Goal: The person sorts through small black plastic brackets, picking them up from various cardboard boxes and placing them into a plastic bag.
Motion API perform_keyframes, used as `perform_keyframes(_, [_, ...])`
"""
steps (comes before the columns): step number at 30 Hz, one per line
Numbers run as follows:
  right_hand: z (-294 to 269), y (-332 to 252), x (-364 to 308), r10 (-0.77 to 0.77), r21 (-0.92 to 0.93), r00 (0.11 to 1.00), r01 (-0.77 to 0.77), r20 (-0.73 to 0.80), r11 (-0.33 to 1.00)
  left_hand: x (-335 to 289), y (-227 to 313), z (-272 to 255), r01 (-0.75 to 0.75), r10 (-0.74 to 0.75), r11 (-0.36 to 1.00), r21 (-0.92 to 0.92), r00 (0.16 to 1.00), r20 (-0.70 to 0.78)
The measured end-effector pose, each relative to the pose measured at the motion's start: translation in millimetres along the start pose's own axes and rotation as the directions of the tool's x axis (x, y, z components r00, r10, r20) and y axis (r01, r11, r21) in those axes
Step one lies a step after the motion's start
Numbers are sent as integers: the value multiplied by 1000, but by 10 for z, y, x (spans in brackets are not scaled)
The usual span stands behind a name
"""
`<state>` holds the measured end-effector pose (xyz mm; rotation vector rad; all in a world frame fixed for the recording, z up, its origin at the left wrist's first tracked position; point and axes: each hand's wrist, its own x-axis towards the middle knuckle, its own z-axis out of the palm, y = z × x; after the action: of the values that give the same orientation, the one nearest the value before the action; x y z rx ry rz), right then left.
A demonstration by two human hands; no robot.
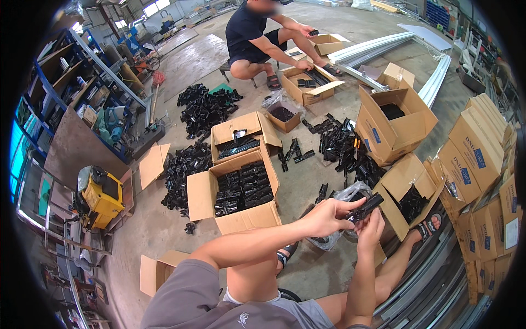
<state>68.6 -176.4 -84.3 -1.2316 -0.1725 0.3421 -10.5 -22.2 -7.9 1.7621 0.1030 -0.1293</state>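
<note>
In front of me, a black plastic part (367,208), short and bar-shaped, is held between both hands. My left hand (327,217) reaches in from the left and pinches its near end with thumb and fingers. From below, my right hand (371,229) closes around the part's lower side. A clear plastic bag (327,241) lies below my hands, partly hidden by them. Just right of my right hand stands an open carton (384,186) with loose black pieces (413,204) in it. Beyond my hands spreads a pile of black parts (341,143) on the floor.
An open carton (204,193) packed with black parts stands left of centre, amid heaps of parts (189,170). Across from me a person (249,41) sits on a stool, reaching into a box. Stacked cartons (475,148) and metal profiles (419,299) line my right.
</note>
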Motion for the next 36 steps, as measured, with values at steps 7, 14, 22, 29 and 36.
perform_keyframes(7, [-47, -264, -87, 387, 467, 863, -503, 325, 727, -42, 205, -105, -121, 145, 833, 540, 989, -2])
perform_keyframes(14, [-178, -270, -37, 388, 286, 909, -417, 156, 863, 30, -84, -294, -420, 459, 491, 763, 869, 183])
perform_keyframes(22, [-137, -272, -139, 298, 92, 896, -344, 329, 934, 65, -84, -303, -424, 541, 527, 737, 836, 94])
perform_keyframes(29, [325, -42, -375, -193, -321, 977, 214, 95, 923, 58, -174, -155, 240, -320, 780, -577, 947, -38])
perform_keyframes(36, [377, 226, -399, -502, -566, 807, 582, 312, 585, 121, -290, -16, 107, -132, 890, -444, 991, -26])
